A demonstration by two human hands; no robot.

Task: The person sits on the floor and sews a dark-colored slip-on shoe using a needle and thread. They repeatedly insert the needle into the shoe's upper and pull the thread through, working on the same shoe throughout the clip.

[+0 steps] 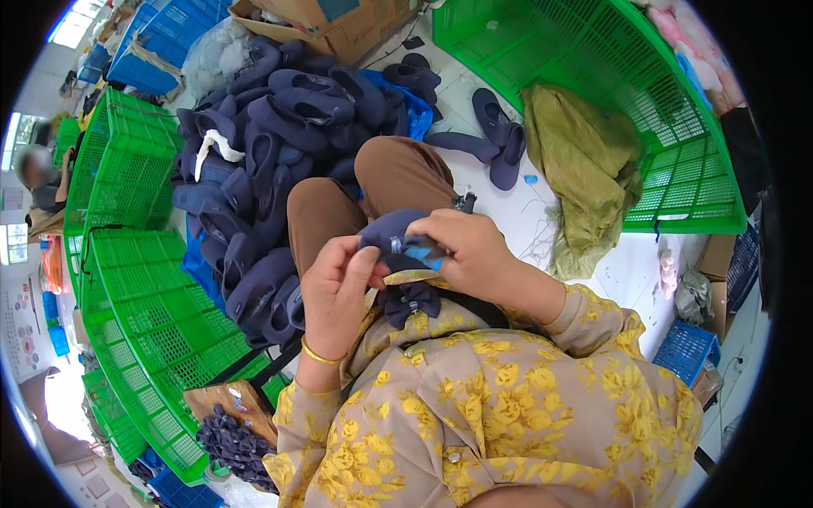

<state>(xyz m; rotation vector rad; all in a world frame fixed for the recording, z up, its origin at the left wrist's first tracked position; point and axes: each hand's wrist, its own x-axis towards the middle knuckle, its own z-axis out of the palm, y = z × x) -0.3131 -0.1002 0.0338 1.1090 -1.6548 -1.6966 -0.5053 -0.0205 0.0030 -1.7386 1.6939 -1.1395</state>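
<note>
Over my lap, a navy fabric shoe point(391, 229) is held between both hands. My left hand point(337, 284) is closed, thumb and fingertips pinched at the shoe's near edge; whether something tiny is in the pinch cannot be made out. My right hand point(467, 247) grips the shoe's right side with curled fingers. Something bright blue point(423, 256) shows at its fingertips, its kind unclear. A dark object point(464, 202) juts out above the right knuckles. Just below the hands, a dark fabric bow point(408, 303) lies against my clothing.
A big heap of navy shoes point(271, 127) lies ahead and left. Several loose shoes point(500, 140) are on the floor beside an olive sack point(584, 161). Green crates point(152, 288) line the left; another crate point(677, 127) stands right. Dark bows point(233, 444) are piled near a wooden board point(224, 406).
</note>
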